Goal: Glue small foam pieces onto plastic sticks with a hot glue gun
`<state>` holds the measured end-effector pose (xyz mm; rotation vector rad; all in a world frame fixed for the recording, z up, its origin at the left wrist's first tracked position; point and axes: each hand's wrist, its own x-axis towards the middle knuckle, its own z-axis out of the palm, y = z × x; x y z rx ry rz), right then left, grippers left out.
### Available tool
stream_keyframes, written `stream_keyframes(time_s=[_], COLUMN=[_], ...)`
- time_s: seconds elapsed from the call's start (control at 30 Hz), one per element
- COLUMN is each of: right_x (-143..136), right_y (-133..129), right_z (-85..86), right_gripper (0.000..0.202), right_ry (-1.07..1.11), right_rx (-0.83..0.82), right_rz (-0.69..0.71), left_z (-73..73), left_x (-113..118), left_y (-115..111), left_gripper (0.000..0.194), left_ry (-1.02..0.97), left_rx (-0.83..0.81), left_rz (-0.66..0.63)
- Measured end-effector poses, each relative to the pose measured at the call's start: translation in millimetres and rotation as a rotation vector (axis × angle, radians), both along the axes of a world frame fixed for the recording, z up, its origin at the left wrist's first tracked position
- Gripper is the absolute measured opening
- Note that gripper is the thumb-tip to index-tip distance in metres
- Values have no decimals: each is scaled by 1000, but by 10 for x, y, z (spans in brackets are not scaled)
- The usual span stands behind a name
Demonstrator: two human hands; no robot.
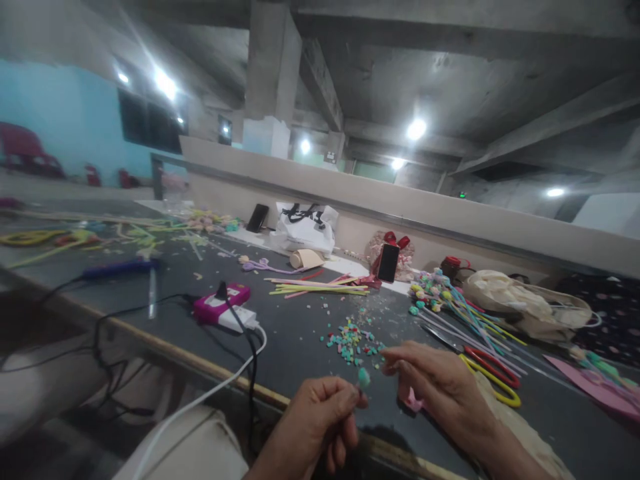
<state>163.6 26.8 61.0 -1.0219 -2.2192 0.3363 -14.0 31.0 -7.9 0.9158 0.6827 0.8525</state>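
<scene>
Teal piece [363, 377], lower centre of frame, pinched in left hand [320, 408]; long axis indistinct. Right hand [437, 385] just right of it, half-curled; grip on pink piece [413, 401] unclear. Loose bits [351, 341] above, on desk [293, 337].

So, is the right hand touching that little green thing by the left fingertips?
Apart: in the head view, dark tabletop shows between the right hand and the green thing.

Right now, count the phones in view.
2: a black phone left of the white bag, and an upright phone in front of the pink patterned bundle. Others may be hidden behind the clutter.
</scene>
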Motion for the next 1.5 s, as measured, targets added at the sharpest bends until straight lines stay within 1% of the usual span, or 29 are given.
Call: stream_keyframes(time_s=[0.1, 0.2, 0.3, 0.37, 0.43, 0.47, 0.5, 0.57, 0.6, 0.67, 0.77, 0.87, 1.0, 1.23, 1.37, 1.4, 1.47, 1.5], right_x=[-23, -84, -140, -173, -208, -227, -248, -289, -308, -338, -357, -359, -365, -399, -390, -379, -349, -334], right_y=[29, 36, 16, 1, -6, -5, -2, 10, 16, 25, 22, 13, 11, -1, 4, 7, 9, 7], right_z=[-187, -278, -255, -223, -206, -202, -199, -188, -175, -139, -83, -67, -85, -74, -103, -116, -138, -145], right_gripper=[25, 28, 28, 33, 39, 40, 41, 42, 41, 39, 35, 30, 23, 17, 14, 18, 36, 46], right_ry=[184, 270, 290, 283, 277, 277, 280, 306, 316, 329, 315, 309, 305, 296, 278, 287, 338, 380], right_rx=[-131, -220, -224, -260, -307, -326, -338, -337, -330, -300, -273, -275, -272, -239, -237, -247, -291, -307], right_rz=[-59, -40, 44, 84, 92, 92, 99, 142, 171, 227, 272, 282, 264, 236, 218, 217, 219, 211], left_z=[3, -2, -16, -39, -77, -98, -116, -140, -143, -136, -117, -117, -119, -50, -88, -104, -115, -101], left_x=[-8, -13, -15, -14, -6, 0, 7, 21, 26, 27, 10, -11, -29, -58, -33, -23, -7, -6], left_y=[19, 22, 13, 14, 26, 35, 44, 55, 57, 51, 36, 30, 36, 48, 46, 47, 46, 43], left_gripper=[30, 30, 30, 31, 33, 35, 36, 39, 40, 39, 37, 38, 37, 36, 34, 34, 35, 35], left_ry=[-74, -130, -169, -198, -221, -225, -237, -273, -287, -272, -193, -181, -189, -110, -114, -129, -163, -177], left_rx=[-51, -76, -59, -23, 7, 17, 25, 42, 44, 45, 57, 71, 88, 148, 108, 87, 53, 43], left_rz=[-31, -44, -48, -30, -53, -104, -130, -146, -131, -115, -99, -105, -153, -195, -186, -170, -137, -100])
